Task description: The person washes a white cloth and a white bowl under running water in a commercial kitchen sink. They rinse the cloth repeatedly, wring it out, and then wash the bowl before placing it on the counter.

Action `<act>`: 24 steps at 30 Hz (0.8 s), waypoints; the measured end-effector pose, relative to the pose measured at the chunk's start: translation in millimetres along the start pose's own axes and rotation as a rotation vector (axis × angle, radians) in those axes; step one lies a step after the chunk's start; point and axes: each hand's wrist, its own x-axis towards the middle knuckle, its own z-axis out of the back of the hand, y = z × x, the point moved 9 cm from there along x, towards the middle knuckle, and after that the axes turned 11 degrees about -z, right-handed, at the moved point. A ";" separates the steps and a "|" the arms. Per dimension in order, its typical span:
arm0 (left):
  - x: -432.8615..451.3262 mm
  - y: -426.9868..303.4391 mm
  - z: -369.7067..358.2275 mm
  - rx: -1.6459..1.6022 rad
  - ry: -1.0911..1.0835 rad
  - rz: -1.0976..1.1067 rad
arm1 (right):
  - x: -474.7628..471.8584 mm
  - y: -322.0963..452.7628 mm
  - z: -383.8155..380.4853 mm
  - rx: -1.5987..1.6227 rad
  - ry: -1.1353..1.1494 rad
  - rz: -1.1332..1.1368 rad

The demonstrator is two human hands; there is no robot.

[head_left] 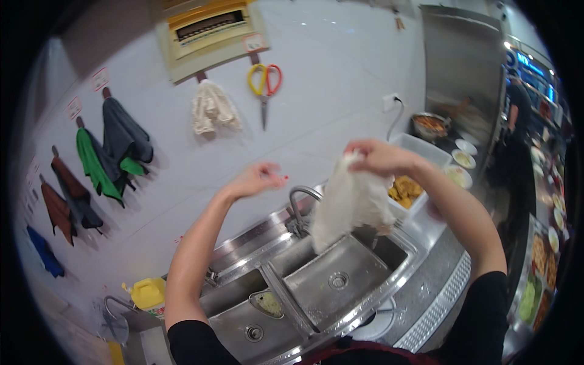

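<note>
A white cloth [342, 205] hangs limp from my right hand [376, 157], pinched near its top edge above the right basin [337, 278] of a stainless steel double sink. Its lower end hangs over that basin, partly hiding the back edge. My left hand [262, 178] is raised in front of the tiled wall with its fingers apart and nothing in it. The curved faucet [299, 200] stands between my hands, behind the sink. In the left basin [228, 315] sits a corner strainer [267, 305] holding pale scraps.
Red-and-yellow-handled scissors [263, 91], a cream cloth [212, 109] and several dark and green cloths [125, 132] hang on the wall. A plastic tub [429, 205] with yellow-brown food stands right of the sink, a yellow jug [149, 293] at left. A person [520, 100] stands at far right.
</note>
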 end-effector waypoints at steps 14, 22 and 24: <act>21.2 17.0 316.3 0.426 -1.360 -0.333 | 98.6 89.4 -60.5 -0.415 0.265 0.105; -8.0 24.4 313.4 -0.326 -0.775 -0.218 | 172.9 219.4 -39.6 -0.318 -0.023 0.398; -12.9 26.5 281.5 -0.217 -0.602 -0.094 | 186.2 243.3 -36.8 -0.286 -0.053 0.446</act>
